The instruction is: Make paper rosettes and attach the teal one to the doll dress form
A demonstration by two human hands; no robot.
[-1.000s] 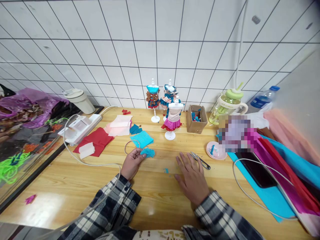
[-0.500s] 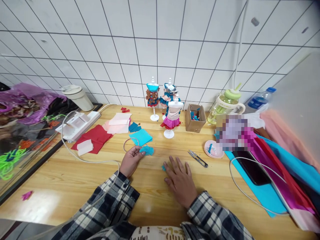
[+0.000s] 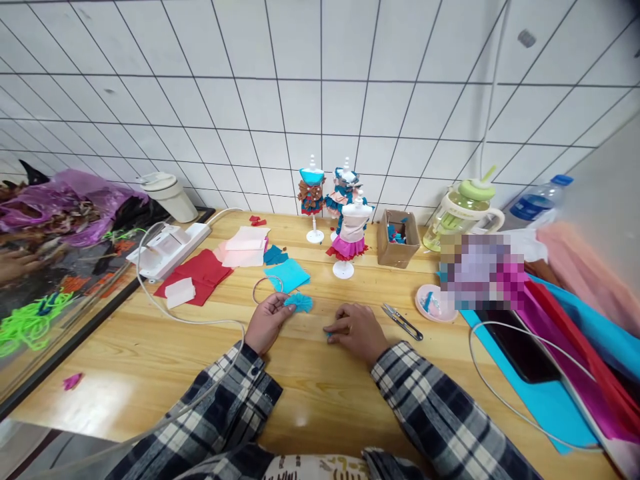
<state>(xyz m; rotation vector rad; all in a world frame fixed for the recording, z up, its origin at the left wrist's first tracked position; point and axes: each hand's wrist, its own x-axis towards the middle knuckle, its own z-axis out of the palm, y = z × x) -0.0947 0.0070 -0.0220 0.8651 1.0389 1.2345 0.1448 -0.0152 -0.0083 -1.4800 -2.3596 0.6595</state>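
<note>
While pinched at left edge: ruffled turquoise piece [image 3: 300, 303], between closed thumb and fingers of left hand [image 3: 267, 323], near folded turquoise sheet [image 3: 289, 274].
Right hand [image 3: 357, 331]: fingers curled low at turquoise scrap [image 3: 329, 339]; whether gripped, cannot tell.
Thread snips [image 3: 403, 323]: just beside right hand.
Wooden tabletop [image 3: 315, 387]: bare gap between hands, wider bare stretch toward near edge.

A white lidded cup [image 3: 174, 199] stands near a white power strip [image 3: 191, 241]. At right, a green-lidded jug [image 3: 449, 217] and a blue-capped bottle [image 3: 536, 205] are near the tiled wall [image 3: 230, 50]; a black phone [image 3: 525, 350] lies nearer.
</note>
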